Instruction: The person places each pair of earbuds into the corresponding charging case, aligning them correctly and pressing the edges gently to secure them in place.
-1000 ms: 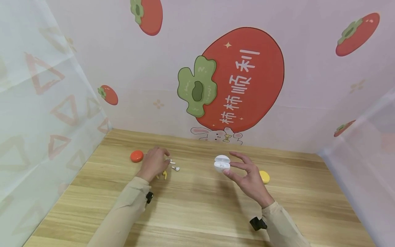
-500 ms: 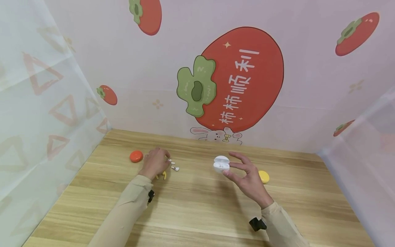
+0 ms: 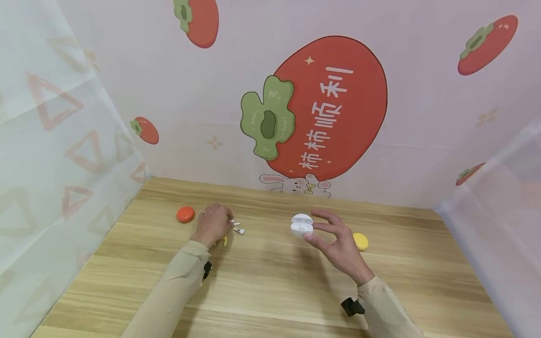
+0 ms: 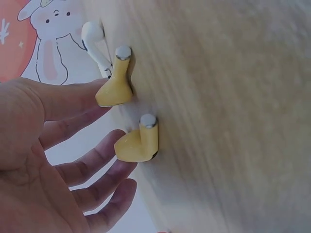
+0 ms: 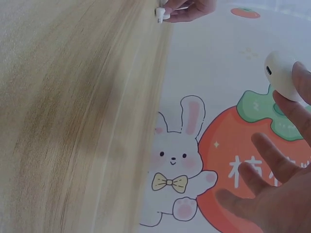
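Observation:
My right hand (image 3: pixel 340 241) holds a white earbud case (image 3: pixel 302 229), lid raised, between thumb and fingers above the table; its other fingers are spread. In the right wrist view the case (image 5: pixel 282 75) shows its rounded outside. My left hand (image 3: pixel 213 224) is low over the table by two white earbuds, the nearer one (image 3: pixel 239 231) lying to the right of the fingers. In the left wrist view thumb and index finger come together behind a yellow earbud (image 4: pixel 116 90). Their tips are hidden, so a pinch cannot be confirmed. A second yellow earbud (image 4: pixel 138 143) lies beside it.
A red round case (image 3: pixel 185 214) lies left of my left hand. Behind my right hand is a yellow round case (image 3: pixel 360 241). The wooden table (image 3: pixel 262 281) meets a printed back wall (image 3: pixel 203 159), with side walls at left and right.
My left hand stays by the white earbuds, with only a slight shift over the yellow ones. The right hand keeps holding the raised-lid case almost still. The head view has shifted slightly.

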Action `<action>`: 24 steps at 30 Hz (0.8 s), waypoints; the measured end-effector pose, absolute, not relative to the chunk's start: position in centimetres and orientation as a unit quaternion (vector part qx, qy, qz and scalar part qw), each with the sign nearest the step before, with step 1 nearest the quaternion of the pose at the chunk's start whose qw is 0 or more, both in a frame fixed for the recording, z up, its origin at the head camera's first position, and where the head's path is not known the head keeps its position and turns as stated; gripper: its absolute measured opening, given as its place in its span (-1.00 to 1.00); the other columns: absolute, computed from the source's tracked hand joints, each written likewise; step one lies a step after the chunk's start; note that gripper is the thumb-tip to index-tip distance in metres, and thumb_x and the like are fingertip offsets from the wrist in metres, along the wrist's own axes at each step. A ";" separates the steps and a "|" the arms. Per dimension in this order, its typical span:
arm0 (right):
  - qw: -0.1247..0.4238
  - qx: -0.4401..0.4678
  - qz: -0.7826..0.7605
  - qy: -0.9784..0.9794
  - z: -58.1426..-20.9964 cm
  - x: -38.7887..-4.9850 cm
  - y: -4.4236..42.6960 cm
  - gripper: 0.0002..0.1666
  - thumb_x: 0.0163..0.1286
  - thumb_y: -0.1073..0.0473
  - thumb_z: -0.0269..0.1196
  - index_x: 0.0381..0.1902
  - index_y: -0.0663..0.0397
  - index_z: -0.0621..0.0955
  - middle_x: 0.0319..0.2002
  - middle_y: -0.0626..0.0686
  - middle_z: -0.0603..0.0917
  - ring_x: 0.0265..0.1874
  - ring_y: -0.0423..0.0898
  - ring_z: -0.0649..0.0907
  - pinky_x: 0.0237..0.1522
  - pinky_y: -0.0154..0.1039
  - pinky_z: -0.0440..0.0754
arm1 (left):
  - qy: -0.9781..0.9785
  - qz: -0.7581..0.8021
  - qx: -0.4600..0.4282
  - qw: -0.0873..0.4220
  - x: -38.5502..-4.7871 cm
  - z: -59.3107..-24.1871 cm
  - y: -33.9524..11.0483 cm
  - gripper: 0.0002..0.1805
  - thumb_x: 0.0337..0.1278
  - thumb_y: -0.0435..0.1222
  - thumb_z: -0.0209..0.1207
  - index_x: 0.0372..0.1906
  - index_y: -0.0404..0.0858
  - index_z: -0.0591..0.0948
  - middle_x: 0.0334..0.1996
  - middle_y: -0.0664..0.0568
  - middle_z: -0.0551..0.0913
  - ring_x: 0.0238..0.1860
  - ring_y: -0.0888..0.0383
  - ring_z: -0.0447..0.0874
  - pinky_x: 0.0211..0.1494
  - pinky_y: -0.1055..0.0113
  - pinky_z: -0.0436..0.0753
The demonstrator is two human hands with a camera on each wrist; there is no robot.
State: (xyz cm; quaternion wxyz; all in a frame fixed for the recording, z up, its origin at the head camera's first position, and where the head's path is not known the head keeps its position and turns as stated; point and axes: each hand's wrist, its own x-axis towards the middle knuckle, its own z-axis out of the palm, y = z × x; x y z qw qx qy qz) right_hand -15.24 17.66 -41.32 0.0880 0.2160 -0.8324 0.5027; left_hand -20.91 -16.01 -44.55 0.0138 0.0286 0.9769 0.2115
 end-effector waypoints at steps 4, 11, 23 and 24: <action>0.086 0.217 0.499 -0.834 -41.3 -15.2 17.6 -0.72 0.25 0.18 0.50 -0.06 0.00 0.81 0.22 0.05 0.60 0.33 0.04 0.44 0.23 0.24 0.37 | 0.978 0.208 0.030 0.010 -20.9 -44.4 -16.0 -0.94 0.18 -0.31 0.35 -0.27 -0.20 0.76 -0.15 -0.13 0.63 -0.06 -0.17 0.53 -0.01 -0.11 0.47; 0.087 0.218 0.498 -0.835 -41.3 -15.3 17.6 -0.73 0.24 0.19 0.50 -0.07 0.01 0.81 0.19 0.02 0.62 0.31 0.04 0.45 0.23 0.24 0.36 | 0.976 0.209 0.052 -0.023 -20.7 -43.5 -15.7 -0.92 0.15 -0.30 0.36 -0.28 -0.23 0.77 -0.20 -0.09 0.66 -0.12 -0.13 0.58 -0.05 -0.06 0.52; 0.084 0.214 0.505 -0.832 -41.4 -15.2 17.6 -0.73 0.23 0.19 0.51 -0.08 0.00 0.81 0.22 0.10 0.61 0.33 0.04 0.44 0.25 0.23 0.35 | 0.950 0.232 0.178 -0.109 -18.9 -38.7 -12.5 -0.89 0.10 -0.27 0.38 -0.31 -0.23 0.75 -0.13 -0.08 0.66 -0.07 -0.09 0.61 0.04 -0.01 0.55; 0.085 0.213 0.504 -0.832 -41.4 -15.2 17.5 -0.73 0.23 0.19 0.51 -0.08 0.01 0.81 0.22 0.11 0.61 0.33 0.04 0.44 0.24 0.23 0.35 | 0.948 0.233 0.185 -0.116 -18.6 -38.4 -12.1 -0.90 0.10 -0.27 0.38 -0.31 -0.23 0.75 -0.13 -0.08 0.65 -0.07 -0.09 0.61 0.04 -0.01 0.55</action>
